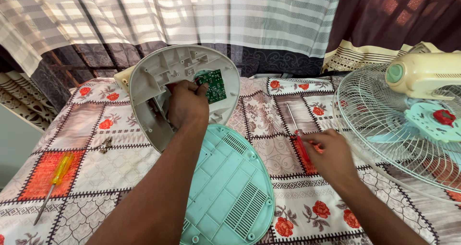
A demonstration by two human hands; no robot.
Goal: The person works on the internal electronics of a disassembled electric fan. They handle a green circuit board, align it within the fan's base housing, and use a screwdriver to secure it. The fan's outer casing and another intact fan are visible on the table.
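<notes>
Hands at work on a bed: our left hand closes its grip on the tilted grey fan base shell near the bed's far edge; our right hand pinches a red screwdriver. A slackened hold could drop the shell, straining its green circuit board.

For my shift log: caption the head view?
Left hand holds the opened fan base by its circuit board; right hand grips a red screwdriver.
</notes>
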